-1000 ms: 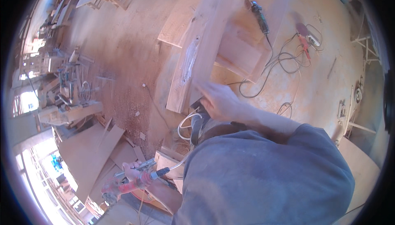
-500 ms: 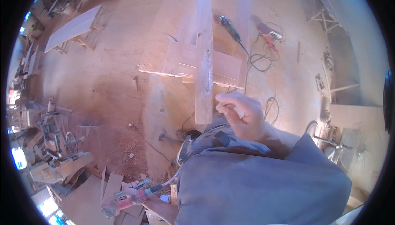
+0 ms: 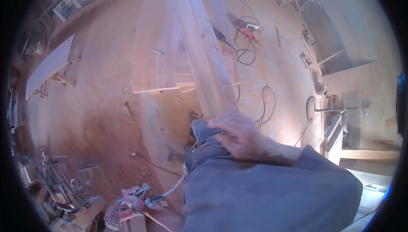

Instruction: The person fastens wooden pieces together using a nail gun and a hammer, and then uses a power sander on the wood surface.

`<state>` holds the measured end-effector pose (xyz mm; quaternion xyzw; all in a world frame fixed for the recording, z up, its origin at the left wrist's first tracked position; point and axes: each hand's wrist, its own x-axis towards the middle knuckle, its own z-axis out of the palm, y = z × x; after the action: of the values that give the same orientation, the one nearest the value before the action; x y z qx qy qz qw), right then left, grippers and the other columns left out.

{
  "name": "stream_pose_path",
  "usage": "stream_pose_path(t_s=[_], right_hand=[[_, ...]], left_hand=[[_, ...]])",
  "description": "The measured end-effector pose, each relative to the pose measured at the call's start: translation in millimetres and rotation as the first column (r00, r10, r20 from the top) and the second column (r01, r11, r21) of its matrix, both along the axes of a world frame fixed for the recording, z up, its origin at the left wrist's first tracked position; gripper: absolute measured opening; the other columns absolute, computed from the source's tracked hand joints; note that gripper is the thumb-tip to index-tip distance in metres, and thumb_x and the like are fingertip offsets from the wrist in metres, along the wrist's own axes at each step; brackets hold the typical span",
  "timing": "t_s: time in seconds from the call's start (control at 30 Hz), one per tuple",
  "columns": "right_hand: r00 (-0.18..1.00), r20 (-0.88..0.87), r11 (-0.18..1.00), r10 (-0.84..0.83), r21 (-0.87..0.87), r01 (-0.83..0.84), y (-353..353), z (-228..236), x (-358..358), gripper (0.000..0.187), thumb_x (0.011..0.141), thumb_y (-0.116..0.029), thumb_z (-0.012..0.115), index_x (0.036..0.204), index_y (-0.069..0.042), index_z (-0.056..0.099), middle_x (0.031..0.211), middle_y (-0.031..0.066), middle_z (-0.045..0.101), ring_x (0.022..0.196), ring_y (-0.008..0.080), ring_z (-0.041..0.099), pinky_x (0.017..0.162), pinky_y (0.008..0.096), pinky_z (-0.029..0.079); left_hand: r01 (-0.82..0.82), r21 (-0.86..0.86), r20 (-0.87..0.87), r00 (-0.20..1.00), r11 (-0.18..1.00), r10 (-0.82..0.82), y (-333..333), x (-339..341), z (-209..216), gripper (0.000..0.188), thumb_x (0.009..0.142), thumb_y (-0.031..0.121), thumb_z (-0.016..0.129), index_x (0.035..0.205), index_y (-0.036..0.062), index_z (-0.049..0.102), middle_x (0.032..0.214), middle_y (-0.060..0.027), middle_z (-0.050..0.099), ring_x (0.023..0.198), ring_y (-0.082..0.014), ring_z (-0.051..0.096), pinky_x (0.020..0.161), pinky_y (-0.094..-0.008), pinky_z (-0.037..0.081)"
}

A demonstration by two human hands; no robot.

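Observation:
My left hand point(image 3: 129, 196) is wrapped round a red hand-held power tool point(image 3: 137, 208) with a cord, low at the left beside my body. The tool's exact kind is unclear. In front of me a long wooden board point(image 3: 202, 58) lies with its broad face and one rough edge showing. At the near end of that board is my right hand point(image 3: 240, 138), its fingers bent and blurred. Whether they touch the wood I cannot tell. Under the long board are several wider planks point(image 3: 146, 62).
A green power tool point(image 3: 218, 34) is partly hidden behind the board. On the floor to the right lie a red tool point(image 3: 248, 34) and looped cords point(image 3: 246, 56). A low table point(image 3: 51, 68) stands at the left, with machinery and offcuts point(image 3: 59, 194) at the lower left.
The long board has turned from narrow edge to broad face and now slants. My right hand has moved slightly down and left, to its near end. The view has shifted; the left hand keeps the tool.

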<state>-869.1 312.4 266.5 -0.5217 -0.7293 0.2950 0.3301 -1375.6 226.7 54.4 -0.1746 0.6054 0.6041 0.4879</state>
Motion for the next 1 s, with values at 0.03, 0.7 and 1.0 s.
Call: stream_pose_path(t_s=[0.03,0.7,1.0], right_hand=[[0.999,-0.022,0.996,0.046,-0.077,-0.048,5,-4,-16,0.039,0.087,-0.007,0.069,0.124,0.0,0.061,0.12,0.0218,0.064,0.11,0.04,0.063,0.093,0.0448,0.051],[0.903,-0.428,0.786,-0.025,-0.567,-0.247,198,-68,-190,0.047,0.092,-0.023,0.071,0.128,0.002,0.056,0.104,0.0115,0.067,0.095,0.0196,0.066,0.082,0.0321,0.053],[0.795,-0.405,0.334,-0.452,-0.903,-0.27,217,-106,-255,0.024,0.098,-0.022,0.059,0.08,-0.01,0.049,0.055,-0.0037,0.041,0.039,0.011,0.038,0.039,0.0289,0.03]], left_hand=[[0.056,0.082,-0.038,0.998,0.995,-0.053,24,6,7,0.044,0.106,0.039,0.045,0.069,0.0172,0.033,0.061,0.0004,0.031,0.057,-0.0195,0.035,0.063,-0.0377,0.043],[0.659,-0.093,-0.637,0.536,0.746,-0.553,371,138,55,0.029,0.082,0.013,0.076,0.106,-0.0002,0.065,0.082,-0.0029,0.061,0.069,-0.0129,0.057,0.059,-0.0317,0.047],[0.406,0.236,-0.24,0.905,0.883,-0.352,340,51,-3,0.01,0.084,0.007,0.066,0.094,0.0026,0.064,0.082,-0.005,0.06,0.065,-0.0171,0.058,0.055,-0.0368,0.051]])
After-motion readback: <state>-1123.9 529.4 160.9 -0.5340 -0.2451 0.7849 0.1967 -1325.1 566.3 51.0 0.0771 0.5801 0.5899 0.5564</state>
